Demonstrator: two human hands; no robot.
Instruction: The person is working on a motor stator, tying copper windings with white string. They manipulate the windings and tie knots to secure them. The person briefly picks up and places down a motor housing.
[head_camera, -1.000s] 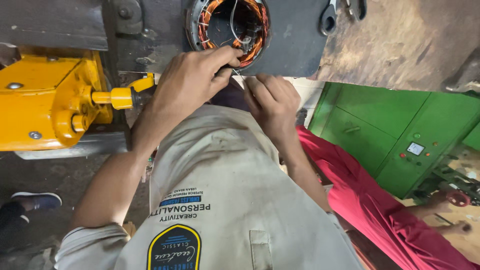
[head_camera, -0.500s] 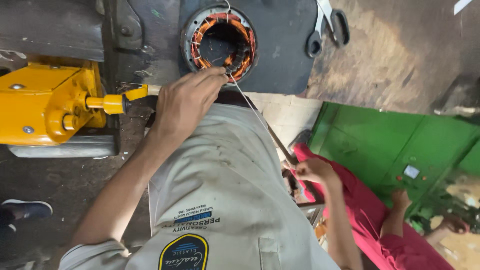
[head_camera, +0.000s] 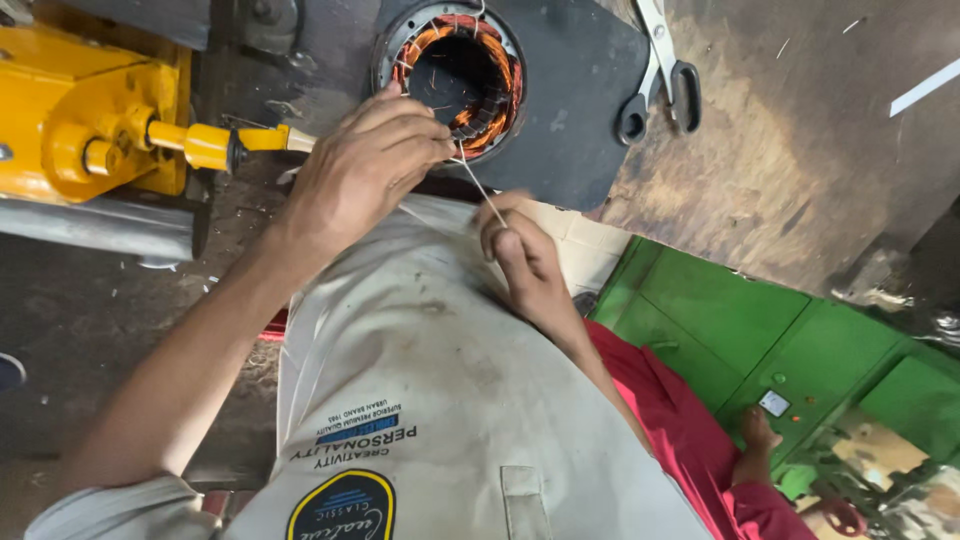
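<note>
Far left on the bench sits a yellow machine (head_camera: 75, 110) with a yellow-handled tool (head_camera: 215, 145) poking rightward, tip just beside my left hand. My left hand (head_camera: 365, 165) is closed in a pinch, fingertips bunched at the lower rim of the motor stator (head_camera: 450, 75), gripping a thin pale thread (head_camera: 478, 188) where it leaves the copper windings. Stator lies on a dark rubber mat (head_camera: 580, 110), bore facing up. Thread runs taut and slanting down to my right hand (head_camera: 525, 255), closed on its lower end, held over my pale shirt (head_camera: 430, 380).

Step in hand, as I judge it: lacing or tying the winding, thread pulled tight. Next move calls for holding tension with the right while the left feeds or seats the thread at the coil.

Scissors (head_camera: 660, 80) lie on the mat's right edge, near but apart from the stator. Bench edge is close under my hands; open room mostly to the right over the worn bench top (head_camera: 800, 150). Green cabinet (head_camera: 760, 330) stands below.
</note>
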